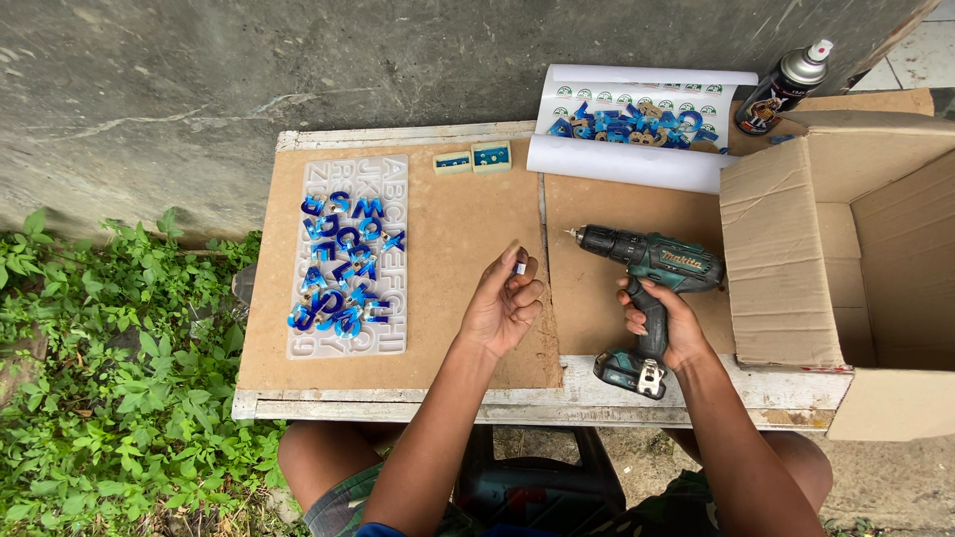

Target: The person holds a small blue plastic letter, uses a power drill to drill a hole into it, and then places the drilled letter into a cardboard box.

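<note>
Matt fibreboard table (448, 298), glossy blue resin letters (343, 268), plastic drill (647, 273)

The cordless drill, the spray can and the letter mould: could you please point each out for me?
cordless drill (665, 263), head view, on its teal body.
spray can (786, 88), head view, on its side.
letter mould (390, 199), head view, on its bare right edge.

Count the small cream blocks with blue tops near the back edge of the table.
2. The left block and the right block sit side by side beside the letter mould. More could be hidden inside the cardboard box.
</note>
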